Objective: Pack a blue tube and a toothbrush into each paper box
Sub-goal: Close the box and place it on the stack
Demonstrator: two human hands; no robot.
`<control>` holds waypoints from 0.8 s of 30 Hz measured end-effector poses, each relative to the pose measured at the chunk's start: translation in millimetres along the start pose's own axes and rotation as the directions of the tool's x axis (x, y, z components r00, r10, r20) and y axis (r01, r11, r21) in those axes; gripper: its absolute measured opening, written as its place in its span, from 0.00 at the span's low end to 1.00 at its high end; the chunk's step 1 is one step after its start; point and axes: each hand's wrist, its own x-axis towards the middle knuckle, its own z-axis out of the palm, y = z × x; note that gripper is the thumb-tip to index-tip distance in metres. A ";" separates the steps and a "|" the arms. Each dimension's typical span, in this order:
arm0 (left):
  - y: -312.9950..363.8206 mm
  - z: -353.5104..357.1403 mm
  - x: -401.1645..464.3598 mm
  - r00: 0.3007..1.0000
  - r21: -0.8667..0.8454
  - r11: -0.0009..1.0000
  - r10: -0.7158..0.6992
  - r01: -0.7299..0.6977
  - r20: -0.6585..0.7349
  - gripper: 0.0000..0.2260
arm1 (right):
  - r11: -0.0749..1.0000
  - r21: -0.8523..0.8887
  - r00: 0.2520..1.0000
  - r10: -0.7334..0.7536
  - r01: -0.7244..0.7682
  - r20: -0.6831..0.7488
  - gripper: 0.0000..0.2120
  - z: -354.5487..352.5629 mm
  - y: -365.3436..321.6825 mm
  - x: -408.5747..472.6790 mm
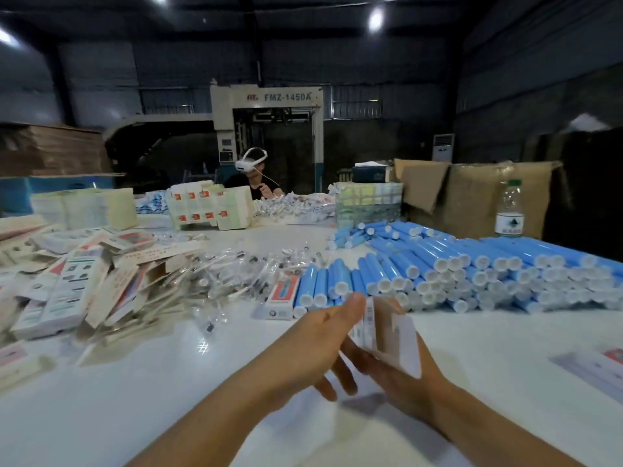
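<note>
Both my hands hold one white paper box point(387, 335) above the white table point(168, 382), its end flap open toward me. My left hand point(313, 345) grips the box's left side, thumb up against it. My right hand point(401, 375) cups it from below and behind. Just beyond the box lies a big stack of blue tubes point(455, 264) with white caps. A heap of toothbrushes point(229, 274) in clear wrappers spreads at the centre left. Motion blur hides what is inside the box.
Flat and filled paper boxes point(67, 288) pile up at the left. One red-printed box point(281, 296) lies beside the tubes. A water bottle point(509, 210) stands at the back right near cardboard cartons point(472, 197). A person point(254, 178) sits across the table. Another box point(600, 369) lies at the right edge.
</note>
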 end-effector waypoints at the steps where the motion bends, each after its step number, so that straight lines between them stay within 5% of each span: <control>1: -3.1 2.8 2.9 0.996 0.052 0.996 0.076 -0.073 -0.052 0.29 | 0.961 0.257 0.994 0.089 -0.103 0.068 0.17 -0.2 -2.4 -1.4; 3: -15.0 7.8 8.7 0.960 0.411 0.896 0.243 -0.168 -0.140 0.35 | 0.825 0.471 0.948 0.237 -0.311 0.211 0.13 3.2 -4.0 -3.4; 5: -27.9 11.7 13.7 0.907 0.718 0.673 0.395 -0.178 -0.144 0.43 | 0.818 0.490 0.953 0.255 -0.303 0.163 0.14 6.6 -5.6 -2.5; 7: -38.7 13.8 20.8 0.875 0.751 0.633 0.456 -0.189 -0.164 0.45 | 0.832 0.501 0.971 0.212 -0.239 0.111 0.18 5.8 -8.2 -0.6; 12: -55.2 9.1 31.8 0.826 0.616 0.719 0.531 -0.320 -0.190 0.33 | 0.878 0.372 0.948 0.233 -0.301 0.216 0.16 7.5 -4.9 -3.3; 15: -62.6 2.3 36.2 0.736 0.766 0.579 0.642 -0.281 -0.215 0.34 | 0.952 0.168 0.949 0.213 -0.255 0.234 0.25 10.7 -4.0 -1.2; 17: -64.5 -3.7 36.4 0.761 0.805 0.569 0.594 -0.168 -0.260 0.34 | 0.957 0.201 0.974 0.184 -0.208 0.130 0.29 7.9 -5.0 3.4; 19: -67.4 -9.7 36.7 0.815 0.829 0.556 0.507 -0.060 -0.281 0.35 | 0.936 0.208 0.950 0.304 -0.285 -0.066 0.27 -3.8 -0.2 10.0; 21: -70.5 -14.3 36.7 0.847 0.870 0.492 0.451 0.027 -0.281 0.35 | 0.929 0.114 0.882 0.371 -0.353 -0.290 0.22 -20.5 10.5 18.6; 24: -73.6 -14.6 37.7 0.913 0.938 0.339 0.355 0.077 -0.203 0.34 | 0.899 0.202 0.748 0.435 -0.388 -0.501 0.16 -44.9 22.1 32.3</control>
